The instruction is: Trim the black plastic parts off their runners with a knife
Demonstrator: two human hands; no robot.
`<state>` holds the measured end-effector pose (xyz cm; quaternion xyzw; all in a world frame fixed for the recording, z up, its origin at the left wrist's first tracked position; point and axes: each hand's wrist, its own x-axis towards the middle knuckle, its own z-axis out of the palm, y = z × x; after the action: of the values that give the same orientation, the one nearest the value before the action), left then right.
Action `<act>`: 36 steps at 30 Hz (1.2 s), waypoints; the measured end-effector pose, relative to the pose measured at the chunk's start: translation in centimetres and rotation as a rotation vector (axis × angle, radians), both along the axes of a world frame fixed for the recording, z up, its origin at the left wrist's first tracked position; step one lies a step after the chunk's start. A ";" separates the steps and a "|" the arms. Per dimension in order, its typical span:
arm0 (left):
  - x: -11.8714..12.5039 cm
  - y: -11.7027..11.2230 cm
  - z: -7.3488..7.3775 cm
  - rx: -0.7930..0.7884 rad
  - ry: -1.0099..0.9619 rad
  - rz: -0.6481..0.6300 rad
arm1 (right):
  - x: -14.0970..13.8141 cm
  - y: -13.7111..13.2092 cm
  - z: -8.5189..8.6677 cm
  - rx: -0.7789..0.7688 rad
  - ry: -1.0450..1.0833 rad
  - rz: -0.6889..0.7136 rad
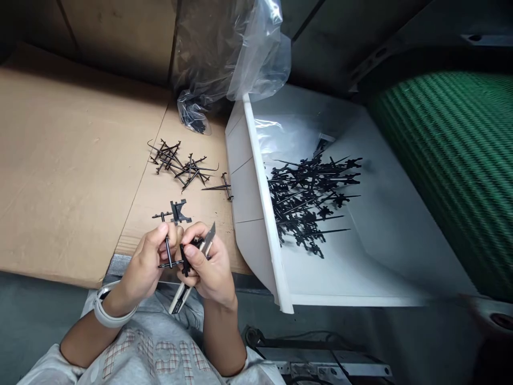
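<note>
My left hand (146, 262) pinches a thin black plastic runner (168, 251) with short crossbars at its ends. In my right hand (216, 272) is a utility knife (179, 299), its blade (210, 235) pointing up and away from me. The same hand also grips a small black plastic part (185, 259) between thumb and fingers, right beside the runner; whether the two are joined I cannot tell. Just beyond my hands a black notched bracket (180, 211) lies on the cardboard. Fingers hide some of the held pieces.
A pile of black runners (188, 168) lies on the cardboard (80, 176). To the right, a white bin (260, 198) holds many black pieces (308, 198). A clear plastic bag (256, 53) hangs over its far corner. Green ribbed material (452, 160) stands at far right.
</note>
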<state>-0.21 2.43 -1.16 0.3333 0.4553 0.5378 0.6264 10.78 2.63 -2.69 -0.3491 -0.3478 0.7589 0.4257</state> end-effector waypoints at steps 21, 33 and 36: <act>-3.3 -1.6 0.5 0.059 0.303 -0.384 | 0.7 0.2 0.7 0.116 -0.297 -0.189; -4.0 -2.2 1.2 -0.318 -0.387 -0.657 | 3.3 -0.4 1.5 0.380 -0.531 -0.238; -7.2 -2.9 2.3 -0.132 -0.016 -0.678 | 3.8 -0.1 0.6 0.308 -0.563 -0.327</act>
<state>-7.40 -0.42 1.13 0.4202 0.3475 0.2709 0.7933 14.53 2.56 -2.07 -0.5274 -0.5011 0.4937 0.4765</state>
